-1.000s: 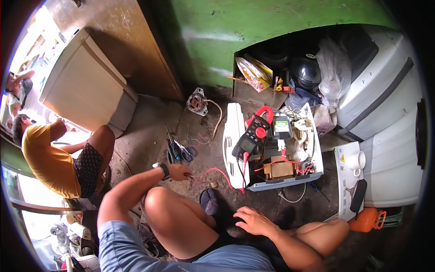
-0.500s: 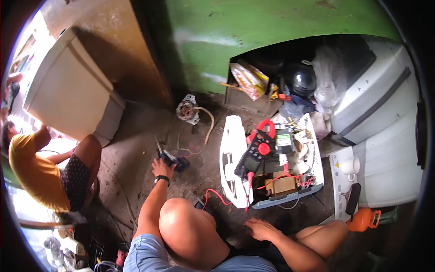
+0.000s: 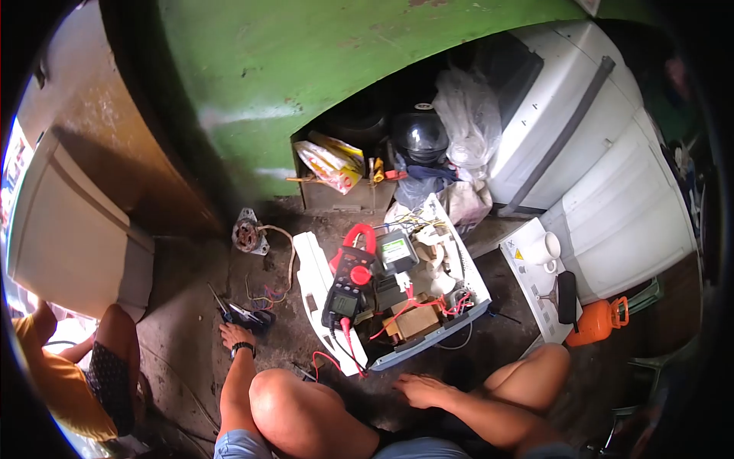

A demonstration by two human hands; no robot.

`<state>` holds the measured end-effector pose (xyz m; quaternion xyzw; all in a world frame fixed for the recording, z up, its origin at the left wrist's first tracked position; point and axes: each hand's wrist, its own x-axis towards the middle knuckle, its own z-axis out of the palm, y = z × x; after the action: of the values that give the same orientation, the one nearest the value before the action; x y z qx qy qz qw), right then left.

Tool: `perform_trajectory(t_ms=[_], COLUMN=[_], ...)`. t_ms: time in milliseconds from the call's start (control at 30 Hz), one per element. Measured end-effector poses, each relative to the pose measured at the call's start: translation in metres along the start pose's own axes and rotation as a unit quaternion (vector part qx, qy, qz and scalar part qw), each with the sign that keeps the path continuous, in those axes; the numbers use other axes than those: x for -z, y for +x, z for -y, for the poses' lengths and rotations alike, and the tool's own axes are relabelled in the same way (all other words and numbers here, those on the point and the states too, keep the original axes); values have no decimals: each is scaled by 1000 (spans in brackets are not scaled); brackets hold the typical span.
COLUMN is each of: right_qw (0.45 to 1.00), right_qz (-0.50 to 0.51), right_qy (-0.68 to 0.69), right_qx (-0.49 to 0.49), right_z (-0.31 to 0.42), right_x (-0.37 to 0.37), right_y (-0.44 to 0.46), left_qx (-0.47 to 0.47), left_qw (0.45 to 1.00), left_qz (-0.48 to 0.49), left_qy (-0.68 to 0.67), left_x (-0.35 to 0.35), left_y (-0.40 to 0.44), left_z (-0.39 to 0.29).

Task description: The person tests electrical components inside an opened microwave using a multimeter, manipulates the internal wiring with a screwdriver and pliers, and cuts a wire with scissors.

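- On the dark floor (image 3: 183,279), hand tools (image 3: 261,319) lie grouped, presumably for easy reach.
- The clamp meter (image 3: 352,279) rests against the uncovered casing (image 3: 436,336), face up, likely for reading.
- Left hand (image 3: 237,335): fingers lightly spread, just beside the tools; any grip is unclear.
- Right hand (image 3: 420,390): fingers loose, well apart from the tools, nothing visible held.

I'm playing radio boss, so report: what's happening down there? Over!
Left hand by scissors. Right hand near open machine. Meter resting on machine. Red wire loops beside it, might snag.
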<state>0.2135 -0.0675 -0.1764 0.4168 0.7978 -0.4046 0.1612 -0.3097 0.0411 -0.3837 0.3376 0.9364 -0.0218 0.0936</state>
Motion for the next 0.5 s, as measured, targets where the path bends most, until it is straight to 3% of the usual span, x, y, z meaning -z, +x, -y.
perform_trajectory(t_ms=[67, 100, 200, 233, 367, 467, 500], right_qw=[1000, 1000, 997, 997, 995, 993, 992], right_qz=[-15, -22, 19, 17, -68, -78, -82], right_qy=[-1, -4, -73, -73, 2, 34, 29], right_qx=[8, 20, 23, 23, 66, 78, 94], right_z=[2, 3, 9, 13, 29, 43, 47], right_x=[0, 0, 14, 22, 58, 81, 85], right_y=[-2, -5, -15, -22, -61, -73, -75], left_qx=[-9, 21, 89, 131, 119, 3, 51], left_qw=[996, 997, 993, 991, 991, 952, 929], left_qz=[-69, -70, -16, 24, 47, 210, 192], left_qy=[49, 33, 75, -20, -30, -224, -313], left_x=[-16, -46, -31, -28, -14, -55, -39], left_y=[-3, 24, 11, 15, -14, 29, 9], left_z=[11, 20, 10, 13, 20, 85, 103])
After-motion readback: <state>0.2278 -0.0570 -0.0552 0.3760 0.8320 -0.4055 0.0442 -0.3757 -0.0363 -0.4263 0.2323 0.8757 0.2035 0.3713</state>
